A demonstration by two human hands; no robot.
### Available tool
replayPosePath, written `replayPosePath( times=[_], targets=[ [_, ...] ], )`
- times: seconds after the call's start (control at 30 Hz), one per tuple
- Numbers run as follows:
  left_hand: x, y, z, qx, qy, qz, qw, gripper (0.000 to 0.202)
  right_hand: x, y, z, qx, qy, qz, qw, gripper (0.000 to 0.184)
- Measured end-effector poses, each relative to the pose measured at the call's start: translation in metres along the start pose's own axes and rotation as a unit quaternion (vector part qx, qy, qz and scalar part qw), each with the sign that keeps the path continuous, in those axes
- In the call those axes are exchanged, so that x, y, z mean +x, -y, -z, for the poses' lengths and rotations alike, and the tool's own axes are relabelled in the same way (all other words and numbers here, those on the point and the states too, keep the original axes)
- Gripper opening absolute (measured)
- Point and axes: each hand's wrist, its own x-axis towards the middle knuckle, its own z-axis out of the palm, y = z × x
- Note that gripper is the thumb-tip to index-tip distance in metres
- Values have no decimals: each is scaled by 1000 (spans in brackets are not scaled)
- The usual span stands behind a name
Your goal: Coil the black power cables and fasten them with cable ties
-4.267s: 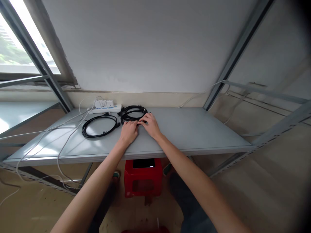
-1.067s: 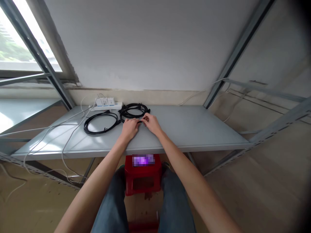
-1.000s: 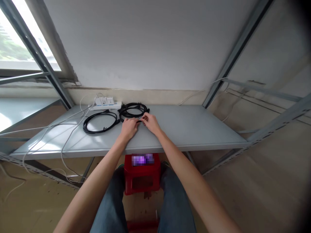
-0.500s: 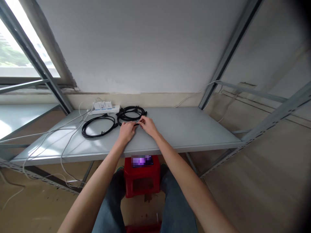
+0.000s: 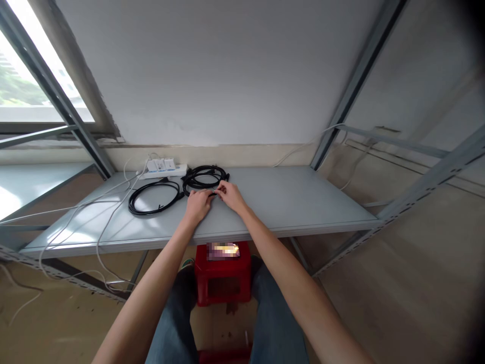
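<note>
My left hand (image 5: 198, 205) rests on the grey shelf, its fingers closed on a black cable (image 5: 213, 194) at the front of a coil. Just to the right, my right hand (image 5: 231, 196) pinches at the same spot with thumb and fingertips. Something thin and light seems to be between those fingertips, too small to name. The coiled black cable (image 5: 193, 173) lies flat behind both hands, its front edge partly covered by them. Left of my hands lies a second black cable coil (image 5: 142, 212), with a small tie sticking out and a plug at its back.
A white power strip (image 5: 178, 171) with chargers plugged in stands at the shelf's back left. White cords (image 5: 108, 222) trail over the shelf's left front edge. Metal uprights (image 5: 341, 106) frame the shelf (image 5: 295, 202). Below, a phone with a lit screen lies on a red stool (image 5: 223, 273).
Both hands stay at the same spot on the cable with hardly any visible movement. The phone's screen has changed from purple to bright yellow-white. The view has shifted very slightly.
</note>
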Motion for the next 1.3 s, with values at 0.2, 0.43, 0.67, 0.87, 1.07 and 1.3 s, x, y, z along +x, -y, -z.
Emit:
replayPosePath(
  times=[0.2,0.43,0.67,0.87,1.07,1.3],
  targets=[
    [0,0,0,1,2,5,1000,30,1,-2,-1,-5,1,-4,1000,20],
    [-1,-3,3,7,6,9,1000,32,1,-6,-1,-2,3,6,1000,20],
    [-2,-3,3,10,5,5,1000,31,0,-8,-1,9,4,11,1000,20],
    [-1,-1,2,8,4,3,1000,31,-1,-5,0,9,0,4,1000,20],
    [-1,0,0,5,1,3,1000,31,-3,0,2,1,0,3,1000,18],
    [-1,0,-1,-2,-2,0,1000,30,-2,1,2,-9,-12,13,1000,13]
  ],
)
